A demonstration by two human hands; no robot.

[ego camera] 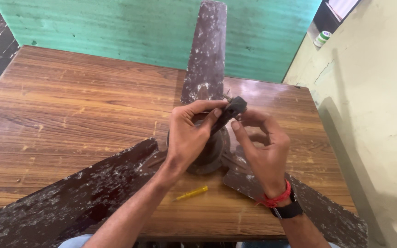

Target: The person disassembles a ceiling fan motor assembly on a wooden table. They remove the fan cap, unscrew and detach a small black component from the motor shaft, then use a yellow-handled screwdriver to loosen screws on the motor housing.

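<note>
We're looking down on a wooden table (70, 105) where a brown ceiling fan (207, 151) lies flat, its three speckled blades spread out. Our left hand (190, 133) is pinching a small dark rod-shaped part (229, 111) above the fan's hub, thumb and fingers closed around it. Our right hand (260, 149) meets it from the other side, fingertips gripping the same part. A yellow screwdriver (192, 193) lies on the table just beside the hub.

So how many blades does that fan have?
3. One blade points away across the table, one lies at the near left, one at the near right, partly under the right hand.
</note>
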